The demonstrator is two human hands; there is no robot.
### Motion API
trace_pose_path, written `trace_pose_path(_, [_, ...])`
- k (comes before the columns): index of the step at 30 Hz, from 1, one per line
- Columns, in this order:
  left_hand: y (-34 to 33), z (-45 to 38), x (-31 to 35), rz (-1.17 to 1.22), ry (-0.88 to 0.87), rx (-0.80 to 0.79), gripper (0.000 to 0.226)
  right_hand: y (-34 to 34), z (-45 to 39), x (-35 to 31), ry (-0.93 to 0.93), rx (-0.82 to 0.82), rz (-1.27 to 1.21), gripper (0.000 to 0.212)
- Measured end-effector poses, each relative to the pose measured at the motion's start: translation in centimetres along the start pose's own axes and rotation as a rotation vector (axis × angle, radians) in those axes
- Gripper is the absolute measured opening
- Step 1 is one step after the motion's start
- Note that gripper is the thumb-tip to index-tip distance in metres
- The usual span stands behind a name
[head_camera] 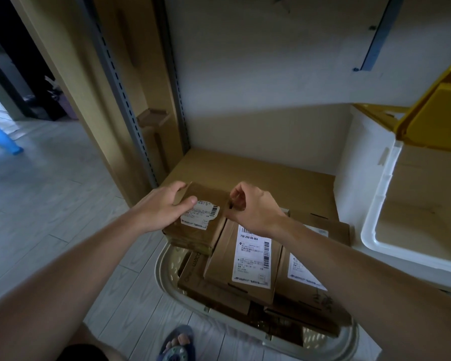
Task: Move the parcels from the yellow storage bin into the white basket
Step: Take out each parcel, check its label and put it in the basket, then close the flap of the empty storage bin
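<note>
1. The parcel (197,217) I'm placing is a flat brown box with a torn white label, sitting at the far-left corner of the white basket (167,272), propped on the boxes below and hanging partly over the rim.
2. My left hand (164,204) holds its left edge — thumb laid across the top by the label, fingers curled over the far side.
3. My right hand (253,207) is at its right edge, fingers bent and bunched; they look to be pinching that edge, though I can't see the contact clearly.
4. To do this well, I think I should slide it inward and lower it flat so it doesn't tip off the rim.
5. The basket is already piled with cartons; the labelled carton (245,259) lies just beside mine, another labelled one to its right.
6. The storage bin (401,194) stands to my right — white-walled, its yellow lid (435,118) raised.
7. Beyond: cardboard against a pale wall, a slotted metal upright (123,95), grey plank floor (50,204), my sandalled foot (179,342).
</note>
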State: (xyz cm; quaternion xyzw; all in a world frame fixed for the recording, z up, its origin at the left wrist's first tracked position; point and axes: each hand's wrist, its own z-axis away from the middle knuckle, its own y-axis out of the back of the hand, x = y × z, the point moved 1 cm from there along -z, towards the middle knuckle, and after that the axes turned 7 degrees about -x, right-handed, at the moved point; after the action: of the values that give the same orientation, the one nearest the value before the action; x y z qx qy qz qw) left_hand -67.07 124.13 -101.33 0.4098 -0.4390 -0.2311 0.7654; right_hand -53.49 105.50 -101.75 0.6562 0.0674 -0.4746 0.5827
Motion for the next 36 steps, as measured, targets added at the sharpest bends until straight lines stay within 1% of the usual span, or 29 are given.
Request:
trace_pose_path(2, [-0.1, 0.2, 0.6, -0.017, -0.073, 0.060, 0.068, 0.6, 0.3, 0.3, 0.043, -0.018, 0.047, 0.040])
trace_pose_path(7, [-0.3, 0.6, 2.5, -0.079, -0.277, 0.107, 0.064, 2.5, 1.3, 0.5, 0.157, -0.087, 0.232, 0.079])
trace_pose_path(9, [-0.6, 0.8, 3.6, -0.079, -0.358, 0.113, 0.067, 3.1, 1.8, 1.0, 0.189, -0.106, 0.297, 0.090])
trace_pose_path(12, [-1.0, 1.2, 4.9, -0.092, -0.440, 0.121, 0.076, 4.0, 2.7, 1.5, 0.206, -0.126, 0.341, 0.098])
trace_pose_path(16, [-1.6, 1.6, 5.9, -0.144, -0.494, 0.077, 0.085, 5.0, 3.6, 2.0, 0.221, -0.146, 0.345, 0.102])
trace_pose_path(21, [-1.9, 1.5, 6.2, -0.149, -0.507, 0.062, 0.088, 5.4, 4.0, 2.9, 0.214, -0.143, 0.344, 0.105])
trace_pose_path(26, [-1.7, 1.3, 6.8, -0.099, -0.524, 0.064, 0.084, 6.0, 4.3, 3.0, 0.206, -0.116, 0.319, 0.106])
trace_pose_path(31, [-1.8, 0.5, 9.2, -0.052, -0.572, 0.089, 0.085, 7.6, 4.7, 3.0, 0.213, -0.029, 0.287, 0.106])
trace_pose_path(34, [-1.9, -0.1, 10.8, 0.002, -0.619, 0.111, 0.087, 9.2, 5.2, 2.9, 0.197, 0.054, 0.242, 0.101])
trace_pose_path(36, [-2.1, -0.5, 12.0, 0.032, -0.651, 0.126, 0.084, 10.4, 5.8, 3.0, 0.197, 0.129, 0.183, 0.097])
